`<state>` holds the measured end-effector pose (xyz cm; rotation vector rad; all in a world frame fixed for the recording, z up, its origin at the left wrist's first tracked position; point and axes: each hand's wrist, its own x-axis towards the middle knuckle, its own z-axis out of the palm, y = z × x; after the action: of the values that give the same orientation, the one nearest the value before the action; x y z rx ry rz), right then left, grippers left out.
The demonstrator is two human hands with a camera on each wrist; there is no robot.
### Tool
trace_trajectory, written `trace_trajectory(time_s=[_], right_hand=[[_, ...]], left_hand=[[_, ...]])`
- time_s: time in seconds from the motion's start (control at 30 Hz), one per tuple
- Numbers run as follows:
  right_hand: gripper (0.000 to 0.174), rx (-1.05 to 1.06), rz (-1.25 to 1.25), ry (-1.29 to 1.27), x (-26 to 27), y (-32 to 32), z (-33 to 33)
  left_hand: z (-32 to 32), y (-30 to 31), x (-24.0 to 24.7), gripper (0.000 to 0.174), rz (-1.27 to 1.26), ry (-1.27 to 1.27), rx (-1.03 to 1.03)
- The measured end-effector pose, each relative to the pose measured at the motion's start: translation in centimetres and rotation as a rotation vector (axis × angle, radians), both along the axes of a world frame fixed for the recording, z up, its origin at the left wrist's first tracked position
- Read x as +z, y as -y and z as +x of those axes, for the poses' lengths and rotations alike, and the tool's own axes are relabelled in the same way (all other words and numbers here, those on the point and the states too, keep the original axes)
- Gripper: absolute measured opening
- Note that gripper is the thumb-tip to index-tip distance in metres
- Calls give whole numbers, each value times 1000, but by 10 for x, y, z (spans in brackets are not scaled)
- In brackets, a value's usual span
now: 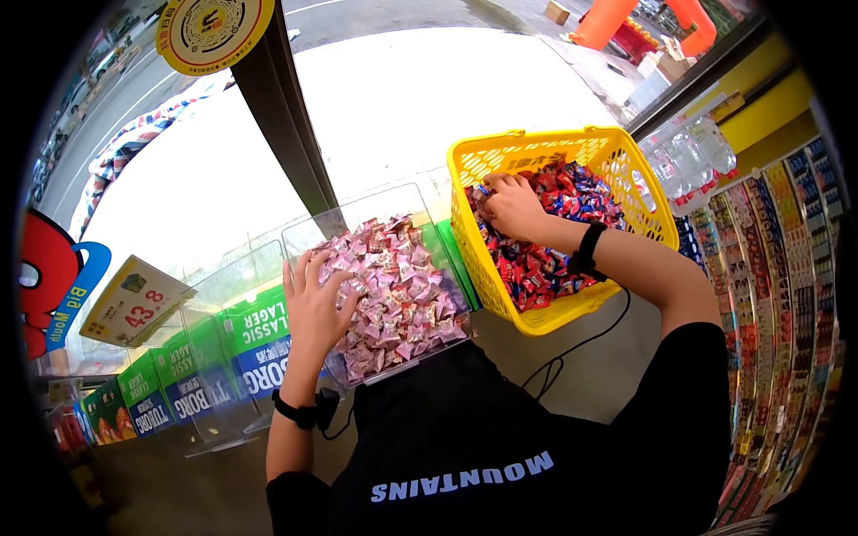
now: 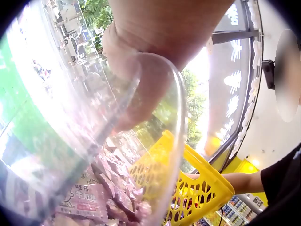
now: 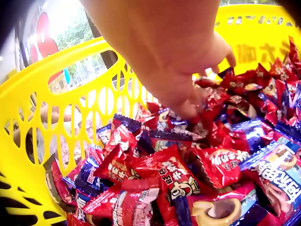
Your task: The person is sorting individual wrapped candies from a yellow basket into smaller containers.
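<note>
My left hand [image 1: 317, 299] lies over the left side of a clear plastic bin [image 1: 407, 364], its fingers spread and loosely bent at the edge of a heap of pink-wrapped candies [image 1: 402, 299]. In the left wrist view that hand shows beyond the bin's curved clear rim [image 2: 181, 108], above the pink wrappers. My right hand [image 1: 517, 210] reaches down into a yellow perforated basket [image 1: 536, 320] of red and blue wrapped candies [image 3: 174, 174]. Its bent fingers touch the candies near the basket's left wall; I cannot tell whether they pinch one.
Green and blue beer cartons [image 1: 264, 335] line up left of the bin, beside a price sign [image 1: 134, 302]. Clear bottles [image 1: 684, 161] stand beyond the basket. A stocked shelf [image 1: 778, 295] runs along the right. A black cable [image 1: 572, 353] hangs below the basket.
</note>
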<state>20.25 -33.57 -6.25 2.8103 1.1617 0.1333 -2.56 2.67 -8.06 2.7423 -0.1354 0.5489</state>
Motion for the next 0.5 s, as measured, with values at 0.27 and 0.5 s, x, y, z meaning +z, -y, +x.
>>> trace_trajectory(time_s=[0.27,0.5], right_hand=[[20,-180,37,-399,109,-19,-6],[15,226,502,-87,152,-15,-114]], left_hand=[[1,-1,-3,26,28,-13,3],[-1,0,9,24,-24,-39,-46]])
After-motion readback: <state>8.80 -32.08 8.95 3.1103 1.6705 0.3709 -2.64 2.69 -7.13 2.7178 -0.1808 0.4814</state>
